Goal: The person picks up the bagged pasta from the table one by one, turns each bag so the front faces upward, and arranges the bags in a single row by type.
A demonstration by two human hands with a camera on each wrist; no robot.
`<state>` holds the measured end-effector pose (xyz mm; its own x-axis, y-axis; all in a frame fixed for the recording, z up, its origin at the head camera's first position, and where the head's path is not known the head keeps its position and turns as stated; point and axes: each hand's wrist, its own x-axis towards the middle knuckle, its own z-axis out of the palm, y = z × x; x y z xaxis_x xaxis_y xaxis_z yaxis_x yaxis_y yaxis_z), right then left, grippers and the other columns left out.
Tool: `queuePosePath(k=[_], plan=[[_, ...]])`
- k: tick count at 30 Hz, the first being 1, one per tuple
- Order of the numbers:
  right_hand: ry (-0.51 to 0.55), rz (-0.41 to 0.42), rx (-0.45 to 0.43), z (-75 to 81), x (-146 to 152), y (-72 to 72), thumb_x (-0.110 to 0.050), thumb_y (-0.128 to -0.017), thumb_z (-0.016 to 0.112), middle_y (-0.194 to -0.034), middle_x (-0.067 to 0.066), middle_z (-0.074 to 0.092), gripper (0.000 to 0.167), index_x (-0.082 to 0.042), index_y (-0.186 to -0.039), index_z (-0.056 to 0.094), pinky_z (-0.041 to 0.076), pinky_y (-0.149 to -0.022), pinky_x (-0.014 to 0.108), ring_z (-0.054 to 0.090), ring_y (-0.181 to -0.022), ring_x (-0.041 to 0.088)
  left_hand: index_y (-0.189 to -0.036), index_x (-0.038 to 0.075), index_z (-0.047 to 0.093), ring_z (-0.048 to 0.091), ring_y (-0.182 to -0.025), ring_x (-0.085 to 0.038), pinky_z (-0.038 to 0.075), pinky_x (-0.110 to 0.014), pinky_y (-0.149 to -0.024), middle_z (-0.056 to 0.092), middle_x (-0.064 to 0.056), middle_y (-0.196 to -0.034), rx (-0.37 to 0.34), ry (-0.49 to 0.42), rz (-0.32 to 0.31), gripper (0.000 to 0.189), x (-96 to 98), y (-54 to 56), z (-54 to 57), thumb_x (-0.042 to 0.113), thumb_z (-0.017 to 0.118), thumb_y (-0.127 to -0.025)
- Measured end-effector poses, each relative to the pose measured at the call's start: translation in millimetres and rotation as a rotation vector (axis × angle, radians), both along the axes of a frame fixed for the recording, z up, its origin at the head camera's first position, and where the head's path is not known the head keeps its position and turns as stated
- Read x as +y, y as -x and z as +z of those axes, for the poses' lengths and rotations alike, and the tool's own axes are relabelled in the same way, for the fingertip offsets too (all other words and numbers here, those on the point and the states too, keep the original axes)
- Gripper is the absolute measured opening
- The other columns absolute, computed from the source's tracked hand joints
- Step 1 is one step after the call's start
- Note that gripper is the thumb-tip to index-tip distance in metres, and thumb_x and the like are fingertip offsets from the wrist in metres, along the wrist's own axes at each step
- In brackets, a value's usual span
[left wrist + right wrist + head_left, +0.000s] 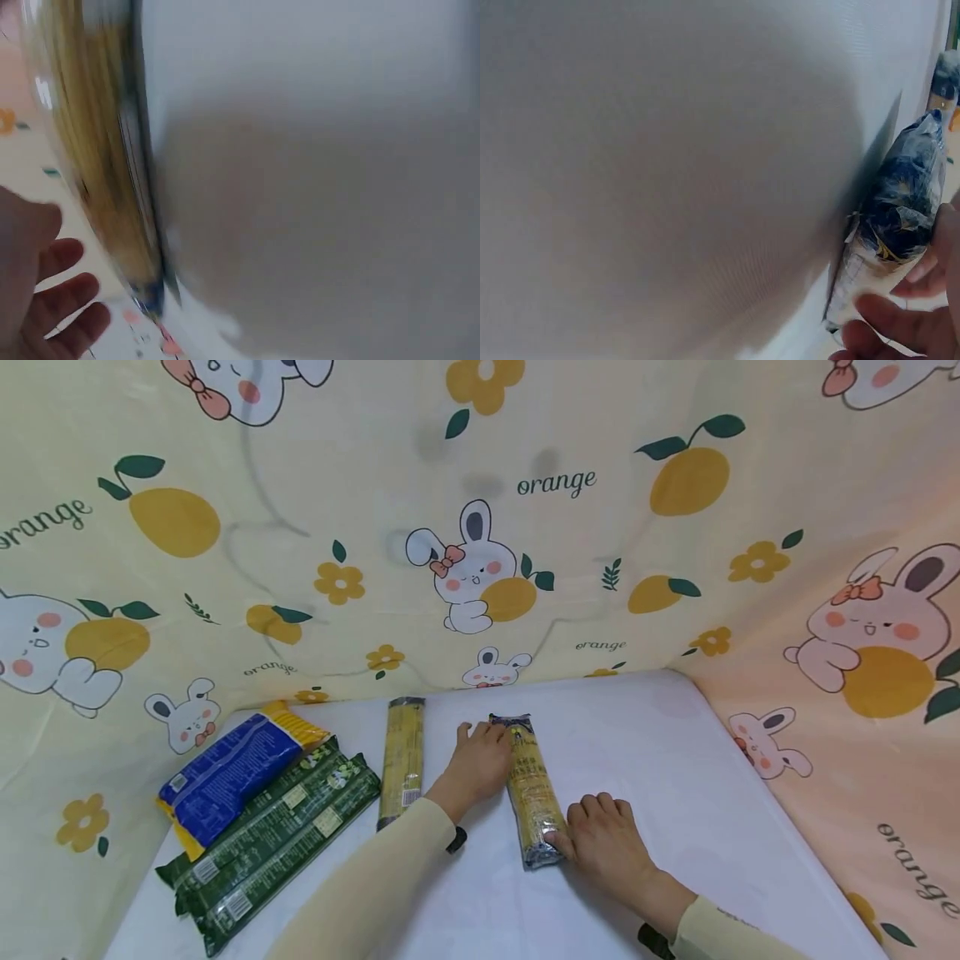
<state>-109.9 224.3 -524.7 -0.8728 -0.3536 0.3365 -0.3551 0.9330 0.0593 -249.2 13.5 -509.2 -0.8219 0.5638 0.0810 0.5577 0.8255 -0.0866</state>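
A clear packet of spaghetti (534, 777) lies lengthwise on the white table between the two hands, its dark printed end farthest away. The left hand (482, 758) is at the packet's upper left edge, fingers loosely bent; its left wrist view shows these fingers (67, 296) spread beside a spaghetti packet (101, 150). At the near end, the thumb of the right hand (611, 843) rests on the packet's edge while the other fingers stay off to the right. In the right wrist view, fingertips (874, 307) are right at the packet's crinkled blue-and-clear end (900, 199).
Left of the hands lies a second spaghetti packet (402, 752), partly behind the left forearm. Further left, two dark green packets (277, 835) lie side by side, with a blue-and-yellow packet (236, 772) overlapping them. A patterned cloth (360, 485) rises behind the table (622, 735).
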Motion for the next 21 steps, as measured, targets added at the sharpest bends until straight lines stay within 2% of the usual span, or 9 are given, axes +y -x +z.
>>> queuePosePath(k=[2,4,6,9,13,17,21], plan=[[0.041,0.009,-0.011,-0.1,-1.5,0.3,-0.053,-0.092,0.076,-0.097,0.01,0.064,0.05,-0.004,-0.098,0.064,0.05,-0.088,0.053,0.06,-0.095,0.032,-0.147,0.013,0.059,0.053,-0.14,-0.025,0.041,-0.058,-0.113,0.059,-0.004,-0.15,-0.036,-0.016,-0.032,0.045,-1.4,-16.0,-5.6,0.04,0.047,-0.112],[0.066,0.017,-0.048,-0.7,-3.0,1.5,-0.05,-0.095,0.074,-0.122,0.016,0.068,0.057,0.001,-0.121,0.067,0.048,-0.102,0.06,0.063,-0.117,0.036,-0.151,0.013,0.056,0.051,-0.143,-0.024,0.04,-0.057,-0.115,0.056,-0.004,-0.154,-0.075,-0.033,-0.053,0.051,-3.6,-30.8,-9.6,0.046,0.047,-0.112],[0.077,0.028,-0.12,-1.0,-4.7,3.0,-0.047,-0.1,0.069,-0.144,0.018,0.062,0.064,0.003,-0.141,0.06,0.039,-0.113,0.067,0.057,-0.137,0.038,-0.156,0.013,0.051,0.047,-0.149,-0.023,0.037,-0.057,-0.12,0.051,-0.005,-0.16,-0.122,-0.049,-0.063,0.059,-6.5,-42.8,-12.0,0.052,0.046,-0.111],[0.048,0.052,-0.233,-1.5,-7.3,6.7,-0.045,-0.107,0.058,-0.162,0.017,0.048,0.066,0.001,-0.154,0.05,0.026,-0.121,0.07,0.043,-0.152,0.037,-0.163,0.013,0.04,0.036,-0.157,-0.023,0.03,-0.057,-0.125,0.04,-0.006,-0.168,-0.191,-0.06,-0.07,0.071,-12.0,-54.4,-13.6,0.059,0.041,-0.11],[0.016,0.082,-0.307,-2.6,-9.8,10.2,-0.045,-0.11,0.05,-0.166,0.015,0.042,0.065,0.001,-0.157,0.046,0.02,-0.125,0.069,0.036,-0.157,0.035,-0.168,0.011,0.027,0.023,-0.162,-0.023,0.022,-0.058,-0.129,0.026,-0.008,-0.175,-0.256,-0.053,-0.099,0.08,-18.3,-59.3,-20.4,0.065,0.033,-0.109],[0.024,0.09,-0.322,-1.4,-12.4,12.4,-0.044,-0.111,0.049,-0.166,0.017,0.041,0.065,0.002,-0.157,0.045,0.019,-0.125,0.068,0.034,-0.157,0.036,-0.169,0.011,0.024,0.021,-0.163,-0.022,0.019,-0.055,-0.13,0.022,-0.007,-0.176,-0.256,-0.051,-0.126,0.079,-20.3,-58.0,-27.2,0.063,0.031,-0.109],[0.049,0.091,-0.299,-0.1,-15.4,15.7,-0.038,-0.111,0.049,-0.165,0.019,0.042,0.061,0.003,-0.156,0.045,0.021,-0.124,0.069,0.036,-0.156,0.038,-0.169,0.014,0.023,0.018,-0.163,-0.021,0.015,-0.056,-0.131,0.021,-0.003,-0.176,-0.232,-0.046,-0.128,0.078,-13.2,-52.9,-28.0,0.064,0.026,-0.109]])
